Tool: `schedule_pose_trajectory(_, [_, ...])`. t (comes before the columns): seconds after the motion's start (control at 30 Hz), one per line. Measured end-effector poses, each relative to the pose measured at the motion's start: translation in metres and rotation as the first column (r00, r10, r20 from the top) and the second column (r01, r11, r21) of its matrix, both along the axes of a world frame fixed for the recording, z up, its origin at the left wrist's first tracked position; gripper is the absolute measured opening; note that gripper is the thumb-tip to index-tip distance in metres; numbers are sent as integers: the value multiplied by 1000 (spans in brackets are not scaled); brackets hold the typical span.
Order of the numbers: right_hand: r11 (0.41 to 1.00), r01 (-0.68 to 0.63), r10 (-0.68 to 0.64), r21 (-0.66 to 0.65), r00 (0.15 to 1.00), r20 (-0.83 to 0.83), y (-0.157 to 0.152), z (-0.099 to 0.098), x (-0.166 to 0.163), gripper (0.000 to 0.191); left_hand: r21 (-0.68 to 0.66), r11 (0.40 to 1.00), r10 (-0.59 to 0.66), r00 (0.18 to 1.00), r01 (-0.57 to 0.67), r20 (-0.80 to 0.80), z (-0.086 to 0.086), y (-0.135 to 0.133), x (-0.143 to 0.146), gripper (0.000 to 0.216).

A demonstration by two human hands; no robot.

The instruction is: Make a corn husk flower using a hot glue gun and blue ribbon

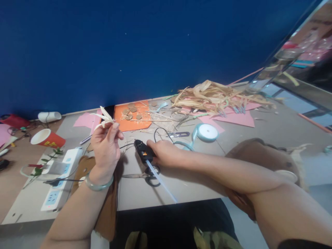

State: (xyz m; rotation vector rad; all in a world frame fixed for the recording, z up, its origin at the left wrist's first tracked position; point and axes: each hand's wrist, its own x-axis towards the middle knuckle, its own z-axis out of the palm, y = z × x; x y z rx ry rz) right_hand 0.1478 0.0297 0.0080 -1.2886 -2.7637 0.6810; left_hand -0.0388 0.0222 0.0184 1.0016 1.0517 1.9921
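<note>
My left hand (pixel 107 141), with a pale bangle (pixel 99 183) at the wrist, pinches a small bundle of cream husk strips (pixel 104 117) that fan upward from the fingertips. Lower and to the right, my right hand (pixel 163 152) is wrapped round a black hot glue gun (pixel 142 151). A long translucent glue stick (pixel 163 183) sticks out of its back end toward me. Below the glue gun lie black-handled scissors (pixel 153 180) on the table, partly hidden by the stick. A ribbon roll (pixel 208 132) rests beyond my right forearm, beside a dark box cutter (pixel 178 134).
A heap of dried corn husks (pixel 207 95) lies on pink paper (pixel 241 118) at the back. Wooden discs (pixel 132 107) sit on an orange sheet (pixel 119 116). At left stand a power strip (pixel 62 178) and a red paper cup (pixel 49 137). A blue wall (pixel 155 48) bounds the table's far edge.
</note>
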Motion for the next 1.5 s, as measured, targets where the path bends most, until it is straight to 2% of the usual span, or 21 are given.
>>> schedule_pose_trajectory(0.1, [997,34,-46,-66,982,-183,10,-1,4,24,21,1000,-13,1000,12,9,0,0,0,21])
schedule_pose_trajectory(0.17, [983,60,-122,-175,920,-372,19,-1,8,23,20,1000,-17,1000,17,11,0,0,0,19])
schedule_pose_trajectory(0.23, [937,52,-248,-346,796,-553,28,0,11,22,7,1000,-29,1000,29,11,-1,0,2,19])
schedule_pose_trajectory(0.3, [855,-36,-383,-517,629,-677,34,2,12,28,-20,998,-53,999,53,5,-2,0,5,20])
schedule_pose_trajectory(0.37, [779,-139,-494,-612,464,-735,36,4,13,37,-70,994,-87,996,86,-4,-3,-2,9,20])
schedule_pose_trajectory(0.43, [743,-177,-572,-646,334,-749,36,7,12,43,-128,984,-129,992,128,-6,-5,-4,13,19])
schedule_pose_trajectory(0.5, [728,-175,-620,-663,245,-746,35,10,11,43,-177,970,-173,985,169,-9,-7,-6,17,18])
schedule_pose_trajectory(0.6, [730,-161,-642,-665,173,-747,33,13,11,40,-247,944,-231,973,219,-18,-10,-11,22,18])
schedule_pose_trajectory(0.73, [767,-160,-605,-621,144,-783,30,15,12,37,-306,910,-311,949,281,-54,-15,-17,25,19])
schedule_pose_trajectory(0.83, [797,-136,-568,-588,160,-807,24,18,13,34,-317,903,-342,932,289,-124,-18,-20,26,19])
schedule_pose_trajectory(1.03, [887,51,-447,-460,351,-823,10,25,21,21,-296,926,-320,902,234,-289,-16,-25,26,16])
schedule_pose_trajectory(1.13, [890,106,-449,-444,375,-811,7,25,22,21,-270,941,-293,894,206,-339,-13,-29,29,14])
schedule_pose_trajectory(1.27, [891,94,-446,-444,360,-819,3,32,21,17,-225,952,-277,893,206,-356,-14,-32,32,11])
schedule_pose_trajectory(1.4, [889,105,-450,-446,384,-806,-1,44,22,11,-207,957,-270,893,206,-360,-18,-32,31,9])
schedule_pose_trajectory(1.5, [890,99,-448,-445,364,-816,-3,44,21,11,-224,949,-289,891,220,-350,-20,-31,31,8])
